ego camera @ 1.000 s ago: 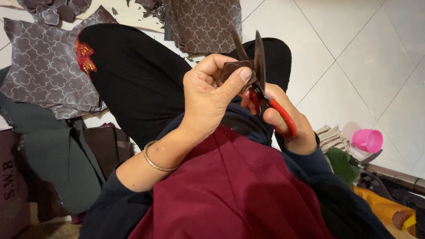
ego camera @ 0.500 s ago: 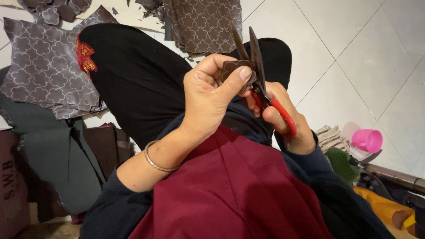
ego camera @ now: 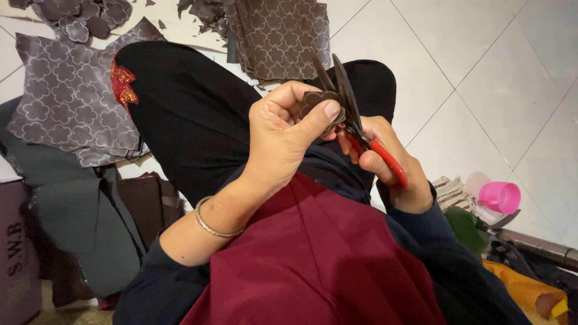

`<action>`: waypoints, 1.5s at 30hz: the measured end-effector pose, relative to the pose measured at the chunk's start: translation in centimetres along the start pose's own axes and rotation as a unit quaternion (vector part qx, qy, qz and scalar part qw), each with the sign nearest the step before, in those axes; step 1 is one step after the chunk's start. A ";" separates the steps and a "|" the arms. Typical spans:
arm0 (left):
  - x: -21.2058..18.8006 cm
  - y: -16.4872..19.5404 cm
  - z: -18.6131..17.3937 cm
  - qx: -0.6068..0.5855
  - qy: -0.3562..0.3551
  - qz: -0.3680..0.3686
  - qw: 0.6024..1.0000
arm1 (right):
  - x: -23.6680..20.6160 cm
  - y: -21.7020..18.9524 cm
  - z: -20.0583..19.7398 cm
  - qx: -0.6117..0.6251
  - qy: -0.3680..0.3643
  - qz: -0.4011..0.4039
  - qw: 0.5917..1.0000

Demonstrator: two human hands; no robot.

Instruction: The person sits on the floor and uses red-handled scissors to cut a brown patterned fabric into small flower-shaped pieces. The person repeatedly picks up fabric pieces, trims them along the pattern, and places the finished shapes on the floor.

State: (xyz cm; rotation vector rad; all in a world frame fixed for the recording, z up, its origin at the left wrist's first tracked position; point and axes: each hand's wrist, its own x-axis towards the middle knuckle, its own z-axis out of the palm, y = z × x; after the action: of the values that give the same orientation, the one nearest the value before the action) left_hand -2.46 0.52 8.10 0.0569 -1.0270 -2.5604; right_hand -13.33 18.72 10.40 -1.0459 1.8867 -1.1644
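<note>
Head view showed you holding a small brown cut-out piece (ego camera: 318, 103) up over your lap, pinched close to the scissors (ego camera: 355, 123), likely so the blades could follow its edge. Your left hand (ego camera: 283, 135) was clamped on that piece, thumb pressed over it. Your right hand (ego camera: 394, 171) was wrapped around the red handles, blades slightly apart. Patterned sheets (ego camera: 280, 33) lay on the floor (ego camera: 481, 72) beyond your knees.

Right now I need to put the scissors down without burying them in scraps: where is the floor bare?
Bare white tile floor lies right of the stack of patterned sheets, beyond the right hand and above the pink cup. The left side is crowded: patterned sheet, dark pieces, cut scraps.
</note>
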 end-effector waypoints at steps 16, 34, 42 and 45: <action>0.4 0.8 -0.7 0.007 -0.009 -0.020 1.000 | 0.2 1.3 -1.2 -0.051 0.006 -0.015 0.999; 0.7 -1.4 -1.3 -0.008 0.014 -0.086 0.996 | 2.5 0.2 1.1 0.094 0.188 -0.042 0.977; 1.5 -0.9 -2.2 0.005 -0.015 -0.131 0.991 | 3.3 -1.5 0.5 0.079 0.224 -0.036 0.971; 1.5 -0.7 -2.5 -0.017 0.004 -0.115 0.993 | 3.5 -1.8 0.4 0.074 0.210 -0.037 0.974</action>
State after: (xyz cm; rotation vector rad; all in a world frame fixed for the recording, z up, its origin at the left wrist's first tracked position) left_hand -3.59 -1.21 5.97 0.1877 -1.0252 -2.7811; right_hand -14.05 15.02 11.43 -0.8401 2.0463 -1.6473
